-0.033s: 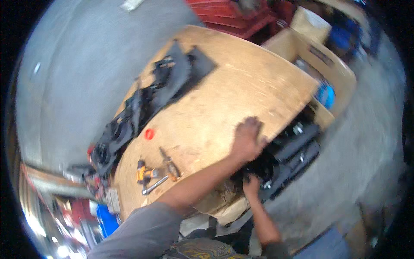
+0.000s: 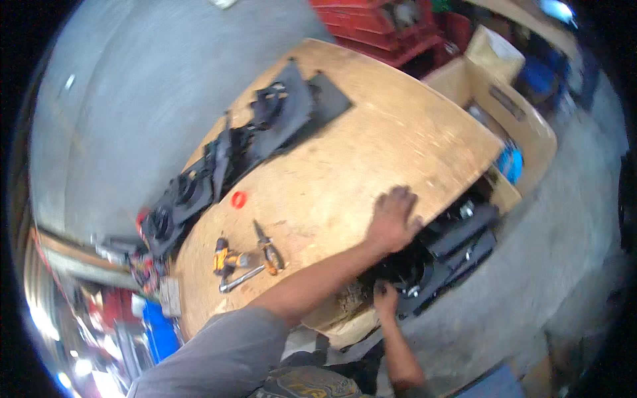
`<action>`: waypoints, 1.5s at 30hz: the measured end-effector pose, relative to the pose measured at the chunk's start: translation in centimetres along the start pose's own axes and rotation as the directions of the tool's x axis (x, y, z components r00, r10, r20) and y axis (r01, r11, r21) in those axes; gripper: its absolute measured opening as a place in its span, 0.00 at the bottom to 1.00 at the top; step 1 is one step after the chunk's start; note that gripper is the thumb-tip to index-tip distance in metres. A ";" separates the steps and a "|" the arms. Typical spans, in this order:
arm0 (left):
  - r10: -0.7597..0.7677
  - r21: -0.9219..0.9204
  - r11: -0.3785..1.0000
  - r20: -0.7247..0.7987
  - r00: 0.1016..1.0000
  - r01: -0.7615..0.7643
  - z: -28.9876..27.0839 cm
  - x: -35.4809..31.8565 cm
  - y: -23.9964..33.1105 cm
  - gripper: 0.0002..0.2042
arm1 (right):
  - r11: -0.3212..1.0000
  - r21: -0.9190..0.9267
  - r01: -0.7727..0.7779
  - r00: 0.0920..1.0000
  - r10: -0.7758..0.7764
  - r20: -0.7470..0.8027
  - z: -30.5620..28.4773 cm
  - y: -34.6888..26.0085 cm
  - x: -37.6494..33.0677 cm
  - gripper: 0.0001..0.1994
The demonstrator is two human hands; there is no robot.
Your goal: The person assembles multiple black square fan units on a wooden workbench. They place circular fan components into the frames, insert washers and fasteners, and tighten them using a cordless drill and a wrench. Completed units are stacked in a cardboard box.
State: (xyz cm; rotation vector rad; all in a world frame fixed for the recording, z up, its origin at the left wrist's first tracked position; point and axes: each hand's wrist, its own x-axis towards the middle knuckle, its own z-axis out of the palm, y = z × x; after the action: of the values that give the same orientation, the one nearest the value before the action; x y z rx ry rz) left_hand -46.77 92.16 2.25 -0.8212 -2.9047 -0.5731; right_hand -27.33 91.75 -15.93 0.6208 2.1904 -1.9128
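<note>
The left hand (image 2: 393,224) lies palm down near the edge of the wooden desk (image 2: 378,149), right of centre in the frame, its fingers slightly apart; below it, the right hand (image 2: 385,302) reaches to the black parts (image 2: 458,244) beside the desk, lower right of centre, though I can't tell whether its fingers grip anything. A yellow-and-black power tool (image 2: 225,257), pliers (image 2: 269,252) and a silver hand tool (image 2: 243,278) lie together lower left of centre; a red ring (image 2: 239,199) sits just above them; more dark pieces (image 2: 292,125) stretch along the desk's upper-left edge.
</note>
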 end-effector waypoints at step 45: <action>-0.802 0.039 0.483 -0.382 0.459 0.875 -48.8 -24.0 -64.4 0.31 | 0.379 -0.883 0.275 0.802 -0.598 -0.007 8.7 -22.5 2.2 0.27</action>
State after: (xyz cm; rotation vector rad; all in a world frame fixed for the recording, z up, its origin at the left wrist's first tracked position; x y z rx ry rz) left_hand -61.29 11.49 22.09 0.8058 -2.7750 -0.3164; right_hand -39.89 81.59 2.20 0.1278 3.3465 -0.5166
